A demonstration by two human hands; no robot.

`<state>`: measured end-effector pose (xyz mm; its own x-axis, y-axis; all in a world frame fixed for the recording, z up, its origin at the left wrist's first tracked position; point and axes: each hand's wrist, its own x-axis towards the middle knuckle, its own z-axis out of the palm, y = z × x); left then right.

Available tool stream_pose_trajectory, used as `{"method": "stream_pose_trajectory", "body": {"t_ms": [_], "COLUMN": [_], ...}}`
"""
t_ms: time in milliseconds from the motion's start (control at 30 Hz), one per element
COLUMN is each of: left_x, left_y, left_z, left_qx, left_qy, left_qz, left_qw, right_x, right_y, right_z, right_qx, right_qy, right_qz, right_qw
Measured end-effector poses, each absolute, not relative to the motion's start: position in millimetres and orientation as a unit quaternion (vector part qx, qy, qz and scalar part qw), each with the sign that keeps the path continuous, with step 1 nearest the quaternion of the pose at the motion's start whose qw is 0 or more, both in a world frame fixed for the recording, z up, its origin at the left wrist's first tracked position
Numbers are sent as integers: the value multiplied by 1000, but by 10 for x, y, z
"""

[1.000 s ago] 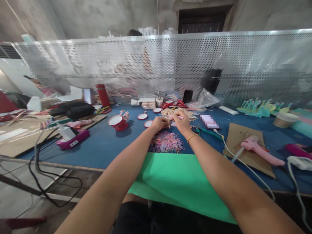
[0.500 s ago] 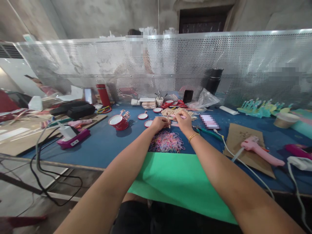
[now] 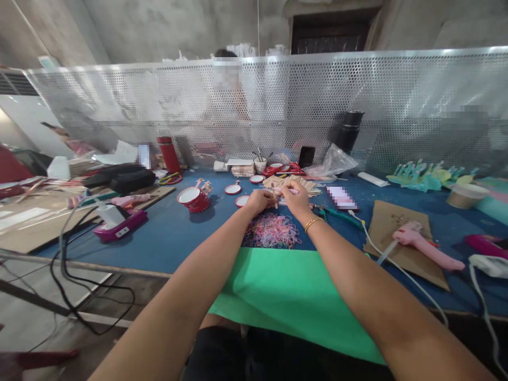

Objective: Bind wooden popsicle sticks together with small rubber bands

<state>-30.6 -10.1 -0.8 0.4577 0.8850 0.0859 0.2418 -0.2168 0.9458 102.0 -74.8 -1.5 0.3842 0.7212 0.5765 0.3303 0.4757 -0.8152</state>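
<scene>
The thin tan wooden stick [image 3: 277, 202] is at twelve o'clock, pinched in our left hand [image 3: 262, 201]. Our right hand [image 3: 298, 199], gripping a slim pink rod [image 3: 294, 191], just moved closer; we seem mid-job.

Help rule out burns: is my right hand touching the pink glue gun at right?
Apart: head view shows blue table between right hand and glue gun.

Both arms [image 3: 190, 296] forward, fingers [image 3: 292, 185] bent
</scene>
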Motion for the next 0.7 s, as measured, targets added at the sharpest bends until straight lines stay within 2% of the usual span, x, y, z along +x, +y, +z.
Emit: {"method": "stream_pose_trajectory", "body": {"t_ms": [700], "left_x": [-301], "left_y": [-97], "left_z": [-8], "left_qx": [678], "left_qy": [393], "left_qz": [331], "left_qw": [526], "right_x": [1011], "right_y": [-752], "right_z": [-21], "right_qx": [-496], "right_qy": [-534], "right_qz": [140], "right_qw": [671]}}
